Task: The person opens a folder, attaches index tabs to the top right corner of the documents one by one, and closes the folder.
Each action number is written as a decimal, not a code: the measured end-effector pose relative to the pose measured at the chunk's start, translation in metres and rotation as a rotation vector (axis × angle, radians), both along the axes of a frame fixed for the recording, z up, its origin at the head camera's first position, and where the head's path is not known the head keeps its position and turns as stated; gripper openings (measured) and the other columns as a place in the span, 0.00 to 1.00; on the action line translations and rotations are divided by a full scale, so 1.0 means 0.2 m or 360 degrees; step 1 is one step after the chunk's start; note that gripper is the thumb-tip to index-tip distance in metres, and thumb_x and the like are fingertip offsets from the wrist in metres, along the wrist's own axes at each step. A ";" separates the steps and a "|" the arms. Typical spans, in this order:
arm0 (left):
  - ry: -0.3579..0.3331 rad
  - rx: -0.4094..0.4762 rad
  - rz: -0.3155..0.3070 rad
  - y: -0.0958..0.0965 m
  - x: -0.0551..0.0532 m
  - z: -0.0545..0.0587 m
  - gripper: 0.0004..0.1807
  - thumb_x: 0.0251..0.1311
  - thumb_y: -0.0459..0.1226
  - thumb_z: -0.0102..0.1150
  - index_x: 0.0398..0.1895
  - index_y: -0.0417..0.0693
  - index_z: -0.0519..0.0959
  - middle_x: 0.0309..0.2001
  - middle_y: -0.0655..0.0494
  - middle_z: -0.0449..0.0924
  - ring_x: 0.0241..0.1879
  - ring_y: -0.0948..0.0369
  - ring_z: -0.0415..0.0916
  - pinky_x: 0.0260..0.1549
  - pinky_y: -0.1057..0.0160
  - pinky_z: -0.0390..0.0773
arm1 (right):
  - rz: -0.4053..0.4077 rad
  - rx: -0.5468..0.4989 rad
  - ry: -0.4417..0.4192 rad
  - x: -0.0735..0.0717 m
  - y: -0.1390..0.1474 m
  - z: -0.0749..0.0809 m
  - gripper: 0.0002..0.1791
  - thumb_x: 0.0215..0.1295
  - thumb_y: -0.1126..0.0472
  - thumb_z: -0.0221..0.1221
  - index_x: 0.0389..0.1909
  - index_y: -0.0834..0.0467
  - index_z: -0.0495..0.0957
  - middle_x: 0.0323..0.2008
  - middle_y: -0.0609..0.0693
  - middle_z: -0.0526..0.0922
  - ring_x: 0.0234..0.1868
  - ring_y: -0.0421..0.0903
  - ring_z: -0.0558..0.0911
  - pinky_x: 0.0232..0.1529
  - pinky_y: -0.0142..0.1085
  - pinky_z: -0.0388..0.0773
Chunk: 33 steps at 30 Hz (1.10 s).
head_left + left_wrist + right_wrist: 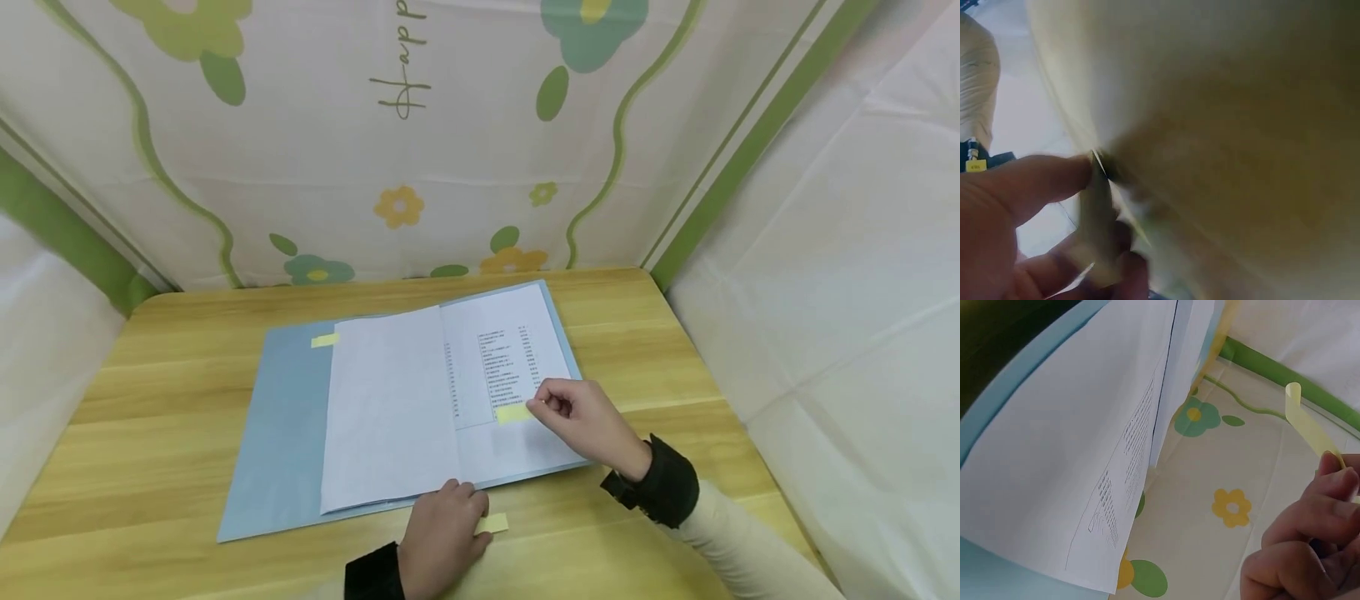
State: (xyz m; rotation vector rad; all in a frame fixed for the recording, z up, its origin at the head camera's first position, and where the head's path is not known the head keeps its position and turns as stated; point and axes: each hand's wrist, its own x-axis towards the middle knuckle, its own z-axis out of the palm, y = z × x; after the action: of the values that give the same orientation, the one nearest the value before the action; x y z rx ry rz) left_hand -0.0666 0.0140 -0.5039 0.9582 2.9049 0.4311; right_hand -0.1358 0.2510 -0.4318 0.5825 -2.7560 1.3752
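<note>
In the head view, my right hand (581,423) pinches a narrow yellow sticky note (512,414) above the printed right page (498,454). The right wrist view shows this strip sticking out from the fingertips, its free end curled. My left hand (444,537) is at the front edge of the open blue folder (281,442), holding a small yellow sticky note pad (493,523) between thumb and fingers. Seen from the left wrist, the pad (1096,219) is blurred. Another yellow sticky note (324,341) juts from the upper left edge of the blank left page (390,408).
The folder lies at a slant on a wood-grain table (120,467). A flower-patterned cloth (480,150) hangs behind the table's back edge, and white cloth (847,275) hangs along the right side. Black wrist straps (663,482) are on both wrists.
</note>
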 end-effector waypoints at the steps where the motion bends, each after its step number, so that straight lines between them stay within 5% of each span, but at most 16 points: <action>1: 0.0002 -0.0028 0.0000 0.00 0.00 0.00 0.16 0.50 0.48 0.79 0.29 0.54 0.79 0.26 0.65 0.74 0.27 0.66 0.70 0.21 0.67 0.68 | 0.0002 0.0000 -0.0004 0.00 0.00 0.00 0.12 0.71 0.63 0.64 0.26 0.50 0.80 0.20 0.40 0.70 0.22 0.39 0.69 0.24 0.30 0.65; 16: -0.0002 -0.0173 0.0036 0.00 0.00 0.03 0.17 0.50 0.48 0.79 0.33 0.50 0.80 0.26 0.60 0.74 0.27 0.63 0.73 0.21 0.62 0.71 | 0.0018 0.0029 0.0000 0.00 0.01 0.00 0.10 0.71 0.62 0.64 0.27 0.54 0.82 0.20 0.40 0.70 0.22 0.38 0.69 0.25 0.30 0.65; 22: -0.0030 -0.0065 -0.0009 0.00 -0.02 0.07 0.19 0.55 0.52 0.75 0.27 0.53 0.77 0.22 0.65 0.67 0.20 0.68 0.65 0.17 0.66 0.64 | 0.0018 0.0068 0.0044 -0.03 0.03 0.00 0.08 0.72 0.62 0.63 0.30 0.55 0.84 0.21 0.41 0.71 0.23 0.39 0.70 0.25 0.30 0.66; 27: -0.0068 0.0098 0.0039 0.02 -0.13 0.16 0.15 0.57 0.51 0.73 0.30 0.52 0.81 0.22 0.66 0.70 0.19 0.70 0.64 0.17 0.67 0.64 | -0.0011 0.0110 0.0087 -0.07 0.06 0.03 0.07 0.72 0.62 0.62 0.32 0.56 0.84 0.21 0.41 0.71 0.22 0.39 0.70 0.24 0.30 0.66; 33: -0.0020 0.0191 0.0139 0.04 -0.36 0.27 0.14 0.60 0.48 0.73 0.39 0.48 0.85 0.27 0.61 0.78 0.22 0.67 0.71 0.19 0.66 0.70 | -0.0079 0.0150 0.0125 -0.16 0.11 0.06 0.06 0.73 0.62 0.62 0.35 0.57 0.84 0.21 0.43 0.70 0.23 0.42 0.70 0.24 0.31 0.64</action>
State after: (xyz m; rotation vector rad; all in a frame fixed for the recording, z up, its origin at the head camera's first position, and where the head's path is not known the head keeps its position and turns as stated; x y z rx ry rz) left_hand -0.1385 0.0223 -0.4489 0.8404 2.9468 0.6207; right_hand -0.1687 0.2720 -0.4188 0.5550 -2.7649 1.1915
